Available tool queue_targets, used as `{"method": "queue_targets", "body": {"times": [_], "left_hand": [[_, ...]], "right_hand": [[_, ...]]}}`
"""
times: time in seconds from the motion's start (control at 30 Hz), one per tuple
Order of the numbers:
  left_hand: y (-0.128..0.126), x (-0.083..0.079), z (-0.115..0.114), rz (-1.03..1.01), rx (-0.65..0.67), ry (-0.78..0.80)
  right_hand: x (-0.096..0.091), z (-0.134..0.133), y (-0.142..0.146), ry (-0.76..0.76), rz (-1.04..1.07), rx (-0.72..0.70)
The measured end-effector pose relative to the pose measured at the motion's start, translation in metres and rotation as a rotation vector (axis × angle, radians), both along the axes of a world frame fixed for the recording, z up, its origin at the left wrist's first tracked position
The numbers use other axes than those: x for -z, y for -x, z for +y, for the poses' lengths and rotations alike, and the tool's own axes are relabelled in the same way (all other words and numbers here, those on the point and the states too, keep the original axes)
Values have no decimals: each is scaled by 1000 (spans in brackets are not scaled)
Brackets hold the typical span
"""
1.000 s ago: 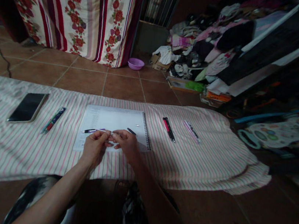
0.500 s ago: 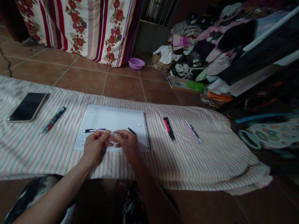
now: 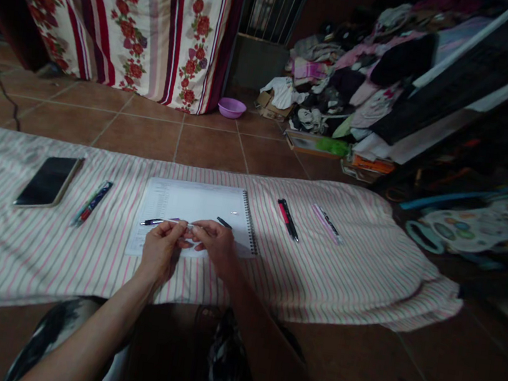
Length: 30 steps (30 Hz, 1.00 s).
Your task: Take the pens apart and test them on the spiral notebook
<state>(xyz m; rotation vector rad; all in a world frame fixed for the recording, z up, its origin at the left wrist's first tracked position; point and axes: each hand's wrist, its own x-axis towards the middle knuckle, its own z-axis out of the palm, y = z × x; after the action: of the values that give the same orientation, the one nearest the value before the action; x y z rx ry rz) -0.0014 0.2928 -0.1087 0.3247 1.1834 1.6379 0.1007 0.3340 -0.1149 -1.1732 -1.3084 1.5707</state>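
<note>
Over a spiral notebook (image 3: pixel 200 199) my left hand (image 3: pixel 164 241) and my right hand (image 3: pixel 216 242) meet, fingertips pinched on a thin pale pen refill (image 3: pixel 190 225). Both hands are closed, and their fingers cover part of it. A dark purple pen barrel (image 3: pixel 151 222) lies just beyond my left hand on the page. Close to my right hand rests a short black pen part (image 3: pixel 224 222). Farther up the page is a small silvery pen tip (image 3: pixel 234 213).
The striped cloth (image 3: pixel 98 257) covers the low table. A phone (image 3: pixel 48 182) and pens in a clear sleeve (image 3: pixel 91 204) lie left. On the right are red and black pens (image 3: pixel 288 220) and pink and white pens (image 3: pixel 327 223). A purple basin (image 3: pixel 231 108) sits on the floor.
</note>
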Motion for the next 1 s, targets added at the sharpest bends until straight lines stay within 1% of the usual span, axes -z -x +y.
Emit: {"method": "queue_targets", "body": {"times": [0.2, 0.33, 0.5, 1.0], "left_hand": [[1, -3, -1, -27, 0, -11], [2, -8, -1, -29, -33, 7], [1, -12, -1, -39, -49, 24], [2, -9, -1, -35, -26, 8]], "right_hand": [[-3, -1, 1, 54, 54, 10], [-7, -1, 0, 101, 57, 8], [-7, -2, -1, 85, 66, 63], [-9, -1, -1, 47, 50, 72]]}}
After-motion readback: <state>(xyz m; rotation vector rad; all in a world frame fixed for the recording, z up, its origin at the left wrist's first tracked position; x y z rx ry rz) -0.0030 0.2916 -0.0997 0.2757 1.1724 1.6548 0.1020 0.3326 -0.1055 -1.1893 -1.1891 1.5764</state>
